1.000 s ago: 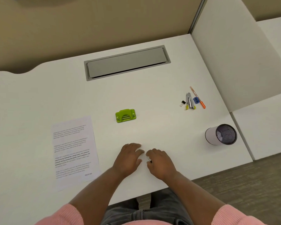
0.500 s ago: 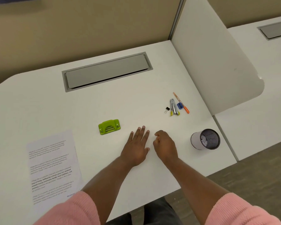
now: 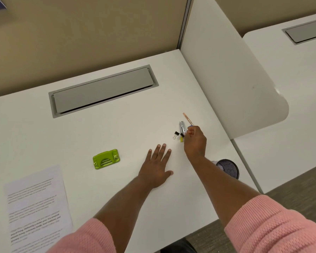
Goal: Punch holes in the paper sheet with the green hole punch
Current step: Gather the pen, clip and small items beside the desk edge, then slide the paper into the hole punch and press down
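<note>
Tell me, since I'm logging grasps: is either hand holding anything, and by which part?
The left hand lies flat and empty. The right hand reaches the pencil, fingers curled at its near end; whether a grip has closed cannot be told.

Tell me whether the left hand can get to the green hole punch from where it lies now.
Probably yes. The left hand lies flat and empty on the desk, and the green hole punch sits to its left with only bare desk between them. The right hand is off at the small stationery, out of the way.
</note>
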The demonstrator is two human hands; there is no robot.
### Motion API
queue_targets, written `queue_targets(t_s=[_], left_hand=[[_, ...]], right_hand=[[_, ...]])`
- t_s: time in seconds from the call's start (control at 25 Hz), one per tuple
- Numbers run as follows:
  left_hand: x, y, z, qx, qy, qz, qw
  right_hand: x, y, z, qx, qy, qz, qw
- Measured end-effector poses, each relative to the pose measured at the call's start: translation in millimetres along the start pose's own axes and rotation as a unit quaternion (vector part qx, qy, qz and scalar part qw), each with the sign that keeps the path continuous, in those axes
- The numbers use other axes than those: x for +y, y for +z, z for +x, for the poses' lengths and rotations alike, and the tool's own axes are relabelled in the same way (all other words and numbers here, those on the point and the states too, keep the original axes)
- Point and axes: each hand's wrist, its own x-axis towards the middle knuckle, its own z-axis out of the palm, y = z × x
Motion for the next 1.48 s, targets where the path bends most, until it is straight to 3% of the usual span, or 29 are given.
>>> queue_targets(t_s=[0.2, 0.32, 0.48, 0.68, 0.96, 1.48], left_hand=[[0, -4, -4, 0.004, -0.013, -0.008, 1.000], [-5, -4, -21, 0.019, -0.047, -0.023, 0.998], [-16, -6, -58, 0.055, -0.101, -0.033, 0.993], [-28, -11, -100, 0.103, -0.161, -0.035, 0.981], [-37, -12, -146, 0.146, -0.235, -0.028, 0.960], [-47, 5, -230, 0.206, -0.329, -0.067, 0.919]], right_hand=[[10, 2, -16, -0.039, -0.037, -0.031, 0.998], [17, 6, -41, -0.092, -0.115, -0.070, 0.987], [23, 13, -75, -0.167, -0.240, -0.145, 0.945], [24, 13, -103, -0.187, -0.374, -0.268, 0.868], [10, 20, -119, -0.233, -0.431, -0.320, 0.811], [-13, 63, -181, -0.274, -0.502, -0.333, 0.750]])
